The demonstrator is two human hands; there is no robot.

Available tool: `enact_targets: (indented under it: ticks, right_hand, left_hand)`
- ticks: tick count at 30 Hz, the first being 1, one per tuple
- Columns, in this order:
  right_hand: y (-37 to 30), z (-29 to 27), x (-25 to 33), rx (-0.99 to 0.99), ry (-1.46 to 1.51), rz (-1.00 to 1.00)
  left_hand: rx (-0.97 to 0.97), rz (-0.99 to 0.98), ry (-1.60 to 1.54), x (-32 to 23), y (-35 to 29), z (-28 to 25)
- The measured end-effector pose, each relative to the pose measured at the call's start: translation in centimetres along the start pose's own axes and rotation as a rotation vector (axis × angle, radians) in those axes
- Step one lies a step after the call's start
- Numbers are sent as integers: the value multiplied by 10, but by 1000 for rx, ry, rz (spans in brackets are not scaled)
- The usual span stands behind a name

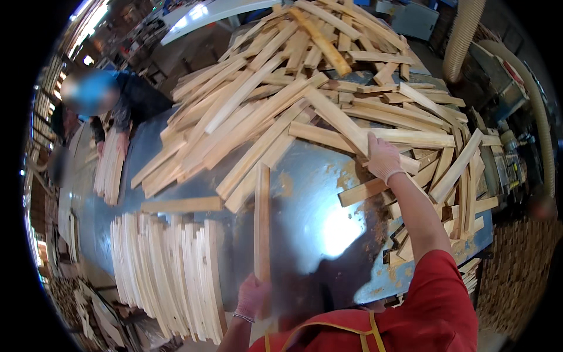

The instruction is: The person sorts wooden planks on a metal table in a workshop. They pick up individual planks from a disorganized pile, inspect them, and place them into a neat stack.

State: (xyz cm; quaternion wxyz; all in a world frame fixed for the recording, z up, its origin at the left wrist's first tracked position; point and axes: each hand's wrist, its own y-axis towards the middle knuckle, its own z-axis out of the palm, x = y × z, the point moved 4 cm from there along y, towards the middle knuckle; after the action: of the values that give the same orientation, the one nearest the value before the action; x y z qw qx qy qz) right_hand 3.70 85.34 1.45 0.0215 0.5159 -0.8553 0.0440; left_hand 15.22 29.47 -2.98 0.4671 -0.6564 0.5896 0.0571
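Note:
My left hand (254,298), in a pinkish glove, is closed round the near end of a wooden slat (262,220) that points away from me over the metal table (305,234). With my arm stretched forward, my right hand (384,156), gloved the same way, grips the near end of another wooden board (337,120) on the edge of a big loose pile (258,111). Left of my left hand, a row of slats (170,270) stands side by side. A single slat (182,205) lies crosswise just beyond that row.
Across the table at the left, a person in a blue cap (91,94) has both hands on a bundle of slats (109,167). A ribbed hose (463,41) hangs at the back right, near machinery (492,82). Stacked wood (516,276) stands right of the table.

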Motion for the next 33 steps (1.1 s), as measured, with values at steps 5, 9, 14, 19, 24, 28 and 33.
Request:
enact_targets:
  ticks: [5, 9, 14, 19, 24, 28, 33]
  right_hand:
    - [-85, -4, 33, -14, 17, -267]
    - [-181, -14, 123, 297, 305, -264]
    - [-284, 95, 244, 570, 1257, 52]
    - [-363, 112, 386, 814, 760, -358]
    - [-355, 103, 414, 895, 654, -764]
    - [-220, 99, 310, 544, 575, -510]
    - [-91, 1, 123, -14, 126, -114]
  left_hand:
    - [-63, 29, 166, 51, -57, -20]
    - [-39, -3, 88, 86, -93, -45]
    - [-170, 70, -4, 154, -88, -42]
    - [-210, 100, 416, 147, -103, -78]
    - [-524, 281, 753, 126, -87, -82]
    - [-445, 247, 829, 125, -75, -76]
    - [-402, 358, 882, 144, -88, -95]
